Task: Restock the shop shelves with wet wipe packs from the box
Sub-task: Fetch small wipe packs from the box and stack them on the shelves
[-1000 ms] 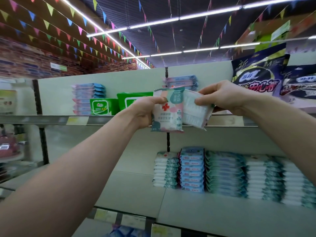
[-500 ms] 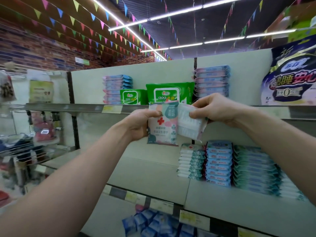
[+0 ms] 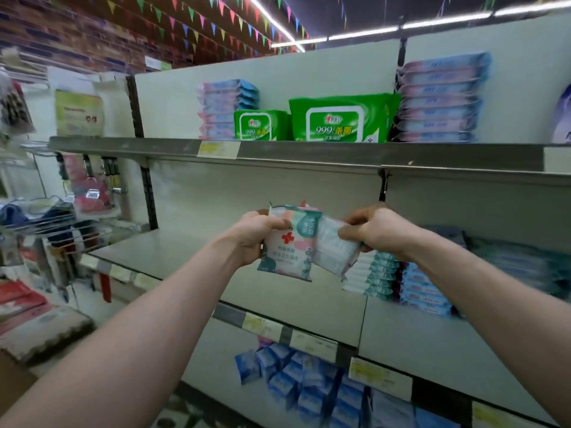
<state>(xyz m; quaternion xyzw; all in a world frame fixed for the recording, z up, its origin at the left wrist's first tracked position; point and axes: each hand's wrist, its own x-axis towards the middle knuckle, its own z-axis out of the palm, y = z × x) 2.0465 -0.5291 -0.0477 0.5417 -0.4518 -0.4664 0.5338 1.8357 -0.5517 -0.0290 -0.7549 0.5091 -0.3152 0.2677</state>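
My left hand (image 3: 256, 236) grips a white and teal wet wipe pack with a red cross (image 3: 287, 251) by its left edge. My right hand (image 3: 374, 231) pinches a second pale wipe pack (image 3: 332, 248), which overlaps the first on the right. Both packs hang in the air in front of the middle shelf (image 3: 191, 257). Stacks of teal and blue wipe packs (image 3: 398, 276) lie on that shelf just right of my hands.
The top shelf (image 3: 309, 156) carries green 999 wipe packs (image 3: 340, 118) between stacks of pink-blue packs (image 3: 441, 97). Blue packets (image 3: 302, 381) fill the lower shelf. A wire rack with goods (image 3: 46, 217) stands at left, a cardboard tray (image 3: 40, 332) below it.
My view has dropped and swung left, so my hands and both packs now sit level with the middle shelf instead of the top one. Both grips are unchanged.
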